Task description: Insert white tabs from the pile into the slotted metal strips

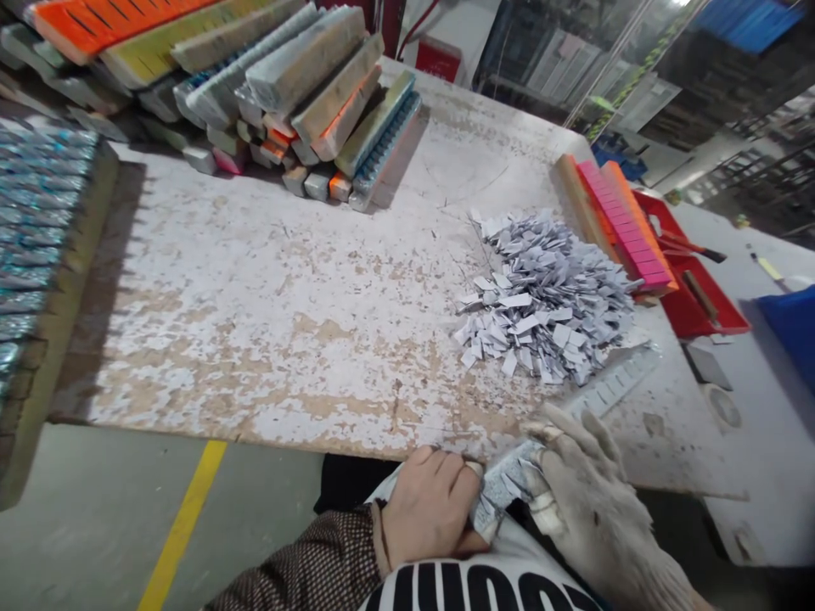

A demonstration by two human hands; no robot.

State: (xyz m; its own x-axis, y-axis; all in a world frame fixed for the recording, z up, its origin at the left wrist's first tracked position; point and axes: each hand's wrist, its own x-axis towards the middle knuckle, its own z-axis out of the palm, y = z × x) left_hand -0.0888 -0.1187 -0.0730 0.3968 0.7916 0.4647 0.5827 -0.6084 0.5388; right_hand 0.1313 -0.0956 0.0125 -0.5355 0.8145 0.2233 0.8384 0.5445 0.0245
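A long grey slotted strip [619, 380] slants from my lap over the table's front edge, its far end beside a heap of small white paper slips [548, 297]. My left hand [429, 505], bare, is closed around the strip's near end. Farther along, my right hand [586, 492] wears a pale work glove and has its fingers curled over the strip. Several notches with small flaps show between the hands. Whether a paper slip is pinched under the gloved fingertips is hidden.
Slotted bars [306, 76] in grey, yellow and orange are piled at the back left. A board [76, 280] with rows of shiny wrapped pieces stands at the left edge. Pink and orange bars [627, 221] lie at the right, beside a red tray [706, 293] holding a brush.
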